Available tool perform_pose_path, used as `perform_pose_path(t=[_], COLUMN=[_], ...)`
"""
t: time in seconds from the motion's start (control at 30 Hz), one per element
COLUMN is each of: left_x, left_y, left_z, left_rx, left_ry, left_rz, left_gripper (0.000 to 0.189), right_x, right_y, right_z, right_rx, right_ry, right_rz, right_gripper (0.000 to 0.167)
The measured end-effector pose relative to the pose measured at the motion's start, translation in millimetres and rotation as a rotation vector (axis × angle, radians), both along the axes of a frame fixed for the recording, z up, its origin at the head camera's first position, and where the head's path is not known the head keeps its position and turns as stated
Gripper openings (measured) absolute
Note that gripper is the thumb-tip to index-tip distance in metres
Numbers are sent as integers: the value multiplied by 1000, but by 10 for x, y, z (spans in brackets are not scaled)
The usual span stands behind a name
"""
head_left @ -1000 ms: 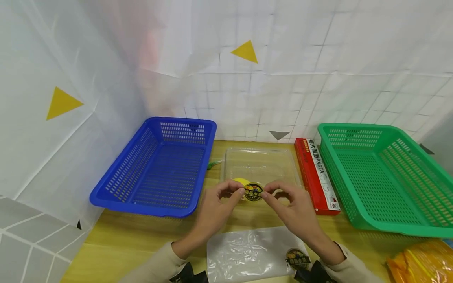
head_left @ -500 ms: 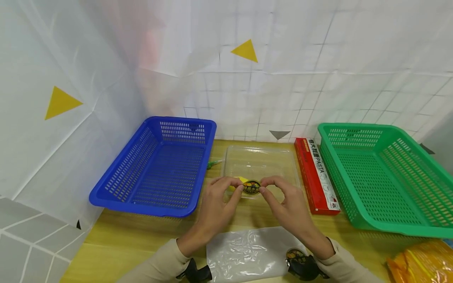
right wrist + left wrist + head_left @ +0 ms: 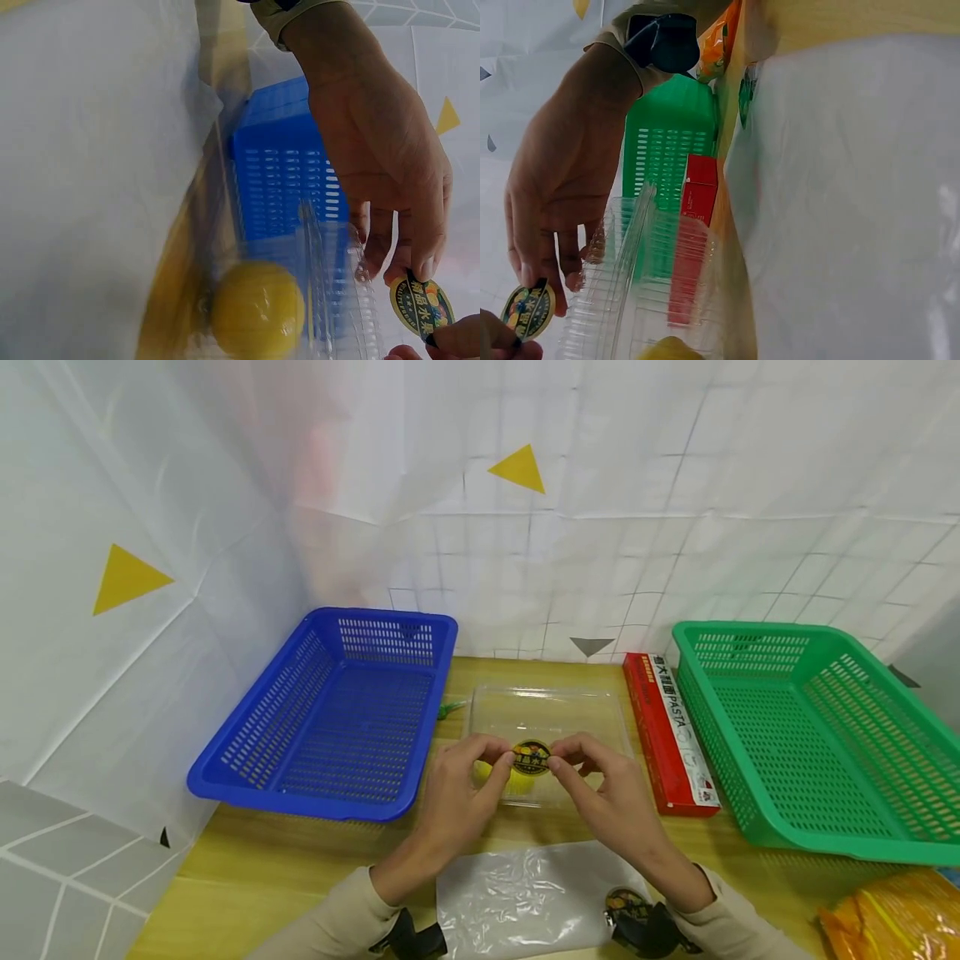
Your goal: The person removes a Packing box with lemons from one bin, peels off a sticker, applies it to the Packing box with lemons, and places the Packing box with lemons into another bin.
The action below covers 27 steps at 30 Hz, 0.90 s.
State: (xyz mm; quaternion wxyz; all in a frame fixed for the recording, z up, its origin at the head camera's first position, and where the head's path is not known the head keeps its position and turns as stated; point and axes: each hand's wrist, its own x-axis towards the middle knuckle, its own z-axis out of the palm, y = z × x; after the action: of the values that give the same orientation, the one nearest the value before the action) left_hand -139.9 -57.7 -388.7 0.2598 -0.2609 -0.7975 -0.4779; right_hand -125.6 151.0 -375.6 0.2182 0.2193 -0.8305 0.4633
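Note:
My left hand and right hand each pinch one side of a round black-and-gold sticker between thumb and index finger. Fruit pictures and lettering are printed on it. Under the hands lies a clear plastic clamshell box, its lid down. A yellow fruit, perhaps a lemon, is inside the box. In both wrist views the lower fingers are close to the box's side; whether they touch it I cannot tell.
A blue basket stands left, a green basket right. A red pasta box lies beside the green one. A clear plastic bag with another round sticker is in front; an orange packet sits front right.
Both hands have shifted slightly away from me with the sticker, which tilted and then faced up again. The clear box has slid a little nearer to me.

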Motion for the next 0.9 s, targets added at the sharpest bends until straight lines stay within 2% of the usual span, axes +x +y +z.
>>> perform_pose_path(t=[0.1, 0.2, 0.3, 0.43, 0.57, 0.9], left_x=[-32, -85, -155, -268, -356, -441], left_y=[19, 56, 104, 170, 213, 234], left_z=[46, 114, 197, 261, 261, 182], left_rx=[12, 8, -2, -4, -25, -227], left_ry=[-15, -58, -111, -137, -123, -110], left_rz=[-5, 11, 30, 32, 37, 98], left_gripper=[3, 4, 6, 7, 6, 9], right_x=[-38, -93, -171, -291, -389, -504], right_y=[7, 23, 52, 86, 92, 121], right_z=[25, 66, 114, 166, 180, 88], right_rx=[-7, -6, 8, 20, 51, 121], right_ry=[-26, -60, -98, -148, -175, -201], right_rz=[-11, -35, -64, -86, -103, -95], right_gripper=[9, 6, 2, 4, 4, 4])
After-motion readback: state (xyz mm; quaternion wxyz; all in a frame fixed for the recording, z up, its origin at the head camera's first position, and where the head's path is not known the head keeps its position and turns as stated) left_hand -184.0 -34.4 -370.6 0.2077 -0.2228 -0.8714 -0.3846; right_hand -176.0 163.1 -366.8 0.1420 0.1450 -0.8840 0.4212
